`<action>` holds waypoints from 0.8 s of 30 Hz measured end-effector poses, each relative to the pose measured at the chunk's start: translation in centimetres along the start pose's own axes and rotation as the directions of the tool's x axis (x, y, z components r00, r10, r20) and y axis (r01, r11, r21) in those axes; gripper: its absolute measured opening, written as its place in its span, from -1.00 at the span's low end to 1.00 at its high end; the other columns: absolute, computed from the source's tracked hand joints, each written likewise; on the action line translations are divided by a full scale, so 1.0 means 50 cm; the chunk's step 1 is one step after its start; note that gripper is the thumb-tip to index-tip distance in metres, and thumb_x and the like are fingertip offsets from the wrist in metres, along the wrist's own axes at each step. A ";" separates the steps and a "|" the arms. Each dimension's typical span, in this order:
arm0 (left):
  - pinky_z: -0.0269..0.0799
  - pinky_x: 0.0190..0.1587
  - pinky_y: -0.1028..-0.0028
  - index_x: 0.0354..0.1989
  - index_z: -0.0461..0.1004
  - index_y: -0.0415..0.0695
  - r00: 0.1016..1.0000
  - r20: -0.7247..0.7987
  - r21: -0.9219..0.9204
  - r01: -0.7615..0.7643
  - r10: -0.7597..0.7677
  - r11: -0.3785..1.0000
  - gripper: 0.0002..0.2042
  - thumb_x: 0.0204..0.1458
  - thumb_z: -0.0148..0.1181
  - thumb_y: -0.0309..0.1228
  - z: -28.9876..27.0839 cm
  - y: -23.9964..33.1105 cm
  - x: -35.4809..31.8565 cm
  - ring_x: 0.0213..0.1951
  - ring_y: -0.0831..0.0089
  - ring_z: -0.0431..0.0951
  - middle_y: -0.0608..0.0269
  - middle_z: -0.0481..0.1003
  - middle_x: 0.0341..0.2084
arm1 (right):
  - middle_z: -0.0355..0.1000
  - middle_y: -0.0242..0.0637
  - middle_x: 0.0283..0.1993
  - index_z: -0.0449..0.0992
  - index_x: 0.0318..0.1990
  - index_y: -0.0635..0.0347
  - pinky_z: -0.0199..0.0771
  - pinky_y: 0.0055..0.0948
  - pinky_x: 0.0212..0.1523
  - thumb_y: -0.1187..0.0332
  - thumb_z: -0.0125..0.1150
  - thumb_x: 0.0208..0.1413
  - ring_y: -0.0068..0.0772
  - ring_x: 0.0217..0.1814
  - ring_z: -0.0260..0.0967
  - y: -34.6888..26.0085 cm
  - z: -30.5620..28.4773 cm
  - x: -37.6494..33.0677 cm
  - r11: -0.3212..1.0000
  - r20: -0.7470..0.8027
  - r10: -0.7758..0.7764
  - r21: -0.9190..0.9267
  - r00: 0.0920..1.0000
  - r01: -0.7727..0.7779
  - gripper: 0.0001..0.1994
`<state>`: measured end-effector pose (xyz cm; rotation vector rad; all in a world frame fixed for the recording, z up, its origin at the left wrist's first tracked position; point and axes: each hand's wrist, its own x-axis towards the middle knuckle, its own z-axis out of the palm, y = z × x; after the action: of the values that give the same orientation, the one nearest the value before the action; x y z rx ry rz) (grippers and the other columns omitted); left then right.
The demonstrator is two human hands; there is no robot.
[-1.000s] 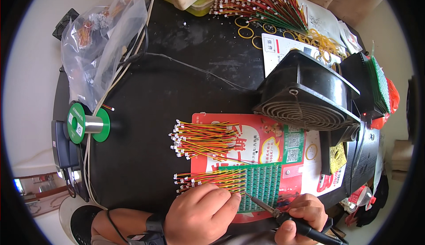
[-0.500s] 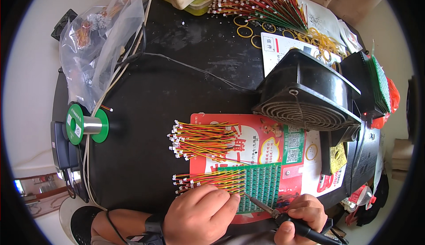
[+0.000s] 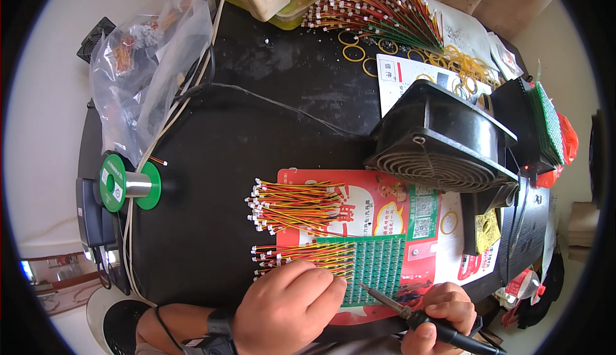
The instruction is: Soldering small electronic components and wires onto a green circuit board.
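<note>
Black round table fills my view, its edges bending away at the rim. Biggest thing on it is the black fan, grille facing me, covering part of a white sheet behind it. In front lies the red printed sheet, and on that the green circuit board, its near edge hidden under my knuckles. Far side: a big heap of wire leads, too dense to count, and yellow rubber bands scattered beside it. Left, a clear plastic bag, contents blurred. Below it the green solder spool. My left hand is pressed down on the lower wire bundle, fingers curled over the wire ends at the board's edge; whether I'm pinching any I cannot tell. A second wire bundle lies free just above. My right hand, cut off at the lower edge, is wrapped around the soldering iron, tip over the board near my left fingertips.
</note>
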<state>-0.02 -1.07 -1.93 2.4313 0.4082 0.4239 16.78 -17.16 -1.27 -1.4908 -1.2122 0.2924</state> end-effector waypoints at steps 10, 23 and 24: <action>0.58 -0.21 0.30 -0.23 0.65 -0.21 0.998 0.056 -0.082 0.001 0.004 0.997 -0.72 -0.22 0.32 -0.61 -0.011 -0.013 -0.003 -0.29 0.20 0.58 0.20 0.53 -0.33 | 0.33 -0.11 -0.50 0.36 -0.18 0.40 0.30 -0.33 -0.53 0.37 0.22 0.22 -0.32 -0.58 0.27 -0.004 -0.002 -0.002 1.000 -0.032 -0.001 0.005 0.999 0.001 -0.75; 0.47 -0.39 0.40 -0.41 0.64 -0.21 0.995 -0.074 0.086 -0.067 0.073 0.994 -0.85 -0.23 0.38 -0.60 -0.016 0.031 0.015 -0.41 0.31 0.54 0.29 0.53 -0.46 | 0.33 -0.09 -0.46 0.36 -0.18 0.41 0.32 -0.31 -0.52 0.40 0.26 0.17 -0.29 -0.57 0.29 0.006 -0.006 -0.001 0.999 0.008 -0.042 0.007 0.999 0.042 -0.75; 0.49 -0.34 0.36 -0.35 0.61 -0.25 0.993 -0.095 0.074 -0.056 0.063 0.996 -0.85 -0.15 0.31 -0.60 -0.012 0.034 0.007 -0.38 0.24 0.54 0.20 0.51 -0.42 | 0.33 -0.09 -0.46 0.37 -0.19 0.41 0.32 -0.31 -0.52 0.40 0.26 0.16 -0.28 -0.57 0.29 0.006 -0.006 0.001 0.999 0.019 -0.039 0.010 0.999 0.038 -0.76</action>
<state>0.38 -1.91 -0.35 2.5035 0.3994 0.5647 17.16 -17.24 -1.43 -1.4578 -1.2518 0.2867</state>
